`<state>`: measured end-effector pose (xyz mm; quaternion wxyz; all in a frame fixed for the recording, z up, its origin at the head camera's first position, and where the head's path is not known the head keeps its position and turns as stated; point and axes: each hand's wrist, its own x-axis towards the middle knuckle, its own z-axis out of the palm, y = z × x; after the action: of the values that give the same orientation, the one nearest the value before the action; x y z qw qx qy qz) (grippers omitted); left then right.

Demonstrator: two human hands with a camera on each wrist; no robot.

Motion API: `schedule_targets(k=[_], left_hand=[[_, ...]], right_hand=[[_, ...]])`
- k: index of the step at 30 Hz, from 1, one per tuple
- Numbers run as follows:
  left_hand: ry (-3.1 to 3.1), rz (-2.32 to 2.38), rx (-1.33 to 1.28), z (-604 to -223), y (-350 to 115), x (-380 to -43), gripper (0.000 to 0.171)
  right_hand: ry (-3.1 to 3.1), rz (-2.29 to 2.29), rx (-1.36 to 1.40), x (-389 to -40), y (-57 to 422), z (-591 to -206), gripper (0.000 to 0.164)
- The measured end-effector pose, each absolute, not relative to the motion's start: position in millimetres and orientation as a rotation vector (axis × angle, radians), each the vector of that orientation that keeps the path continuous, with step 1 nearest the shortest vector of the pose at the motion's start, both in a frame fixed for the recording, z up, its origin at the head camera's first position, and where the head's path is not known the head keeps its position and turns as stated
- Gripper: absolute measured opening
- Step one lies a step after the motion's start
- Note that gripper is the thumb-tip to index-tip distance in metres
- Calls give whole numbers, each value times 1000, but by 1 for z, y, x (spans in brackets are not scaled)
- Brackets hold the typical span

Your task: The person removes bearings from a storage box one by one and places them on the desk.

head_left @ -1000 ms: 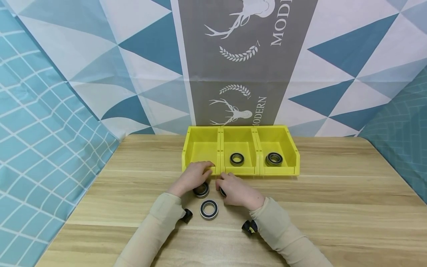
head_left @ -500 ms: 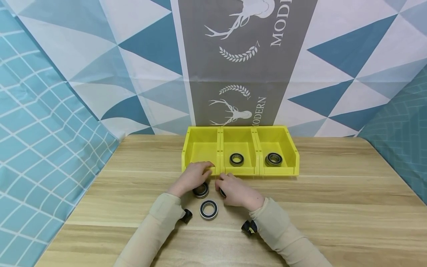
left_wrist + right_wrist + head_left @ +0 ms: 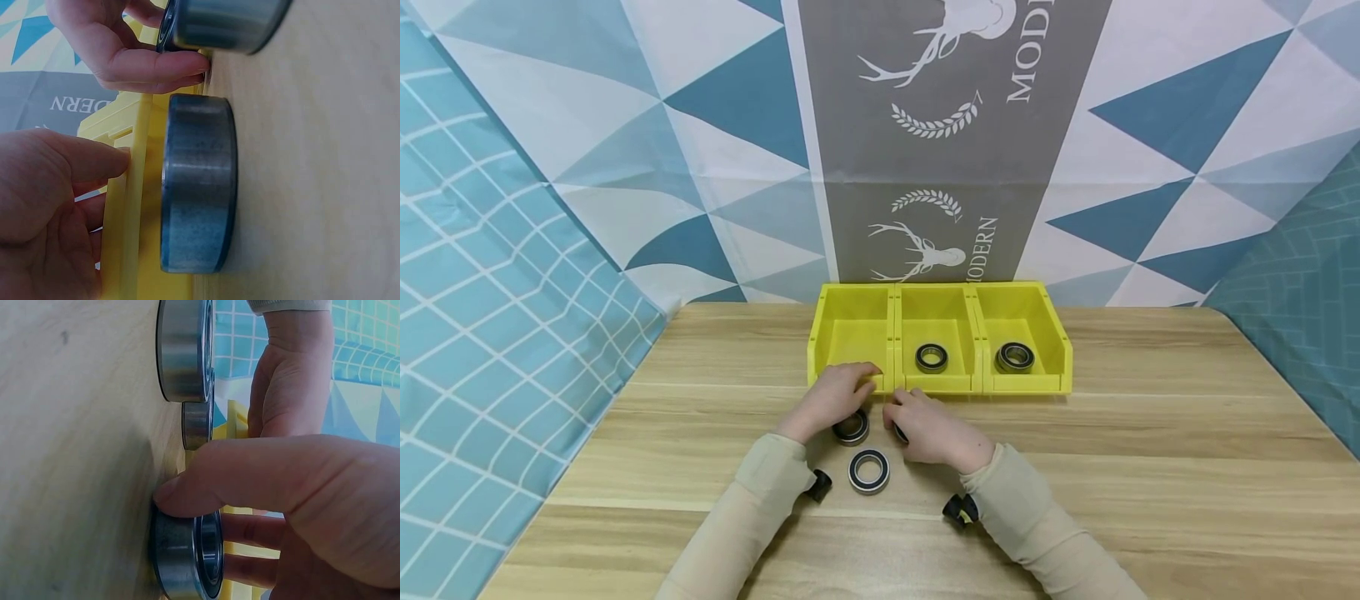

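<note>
My left hand (image 3: 833, 398) is at the front lip of the left yellow bin (image 3: 857, 321), gripping it with the thumb outside and the fingers over the edge in the left wrist view. Just below that hand, a ball bearing (image 3: 852, 427) lies on the table. My right hand (image 3: 931, 427) pinches another bearing (image 3: 187, 556), its thumb on the steel outer ring and fingers at the far side. From above, this bearing is mostly hidden under the hand. A third loose bearing (image 3: 869, 472), with a dark seal and a bright ring, lies flat between the two forearms.
Beside the left bin, the joined middle bin (image 3: 936, 312) contains one bearing (image 3: 932, 358). In the right bin (image 3: 1011, 308) sits a bearing (image 3: 1016, 357) that looks stacked. Patterned cloth (image 3: 745, 150) hangs behind the wooden table (image 3: 1150, 467).
</note>
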<state>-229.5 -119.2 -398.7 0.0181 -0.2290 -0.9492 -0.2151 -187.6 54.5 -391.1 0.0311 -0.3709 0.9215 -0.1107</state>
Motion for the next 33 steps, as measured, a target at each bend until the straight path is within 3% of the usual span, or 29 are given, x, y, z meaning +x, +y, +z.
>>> schedule_targets(k=[33], left_hand=[[-2981, -675, -697, -394, -118, -228, 23]], right_hand=[[2815, -320, -1071, -186, 53, -391, 35]])
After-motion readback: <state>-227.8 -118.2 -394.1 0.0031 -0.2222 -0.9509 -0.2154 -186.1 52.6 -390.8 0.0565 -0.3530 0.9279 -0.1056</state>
